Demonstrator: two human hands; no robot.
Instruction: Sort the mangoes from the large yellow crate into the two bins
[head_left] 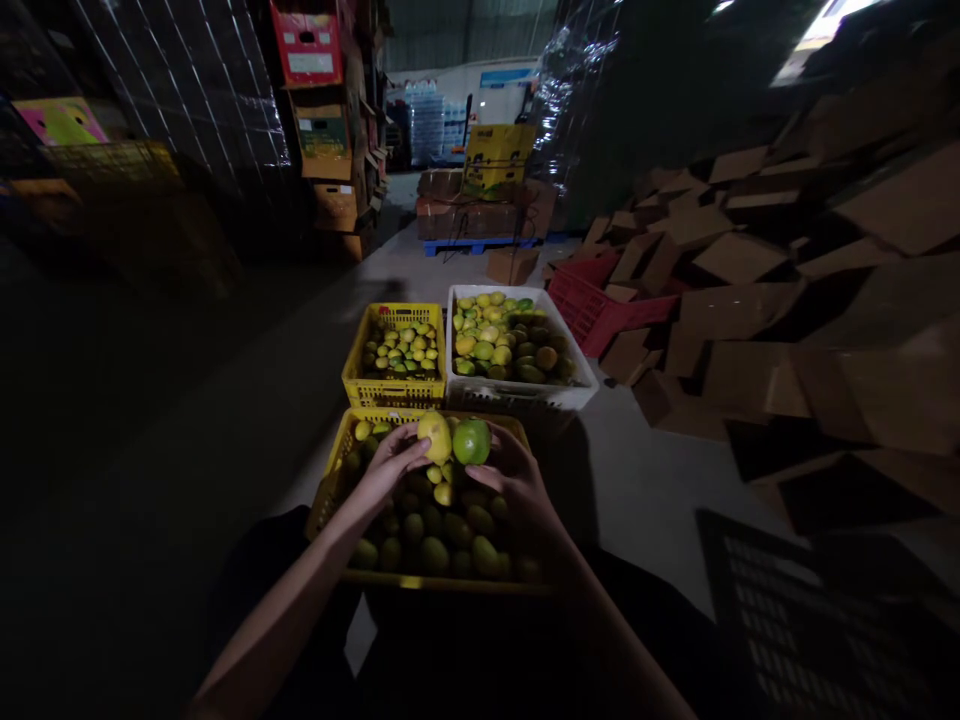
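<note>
The left hand [394, 458], right hand [520, 478] and slender forearms [304, 590] are bare, the legwear [259, 560] dark.

Fruit [435, 553] lies in the near crate [409, 582] below the fingers [411, 457]; left crate [394, 394] and right crate [517, 396] stand beyond them.

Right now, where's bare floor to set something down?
Free floor lies left of the small yellow crate and between white crate and carton heap. Crowded: the front yellow crate, full of fruit beneath left hand and right hand.
</note>
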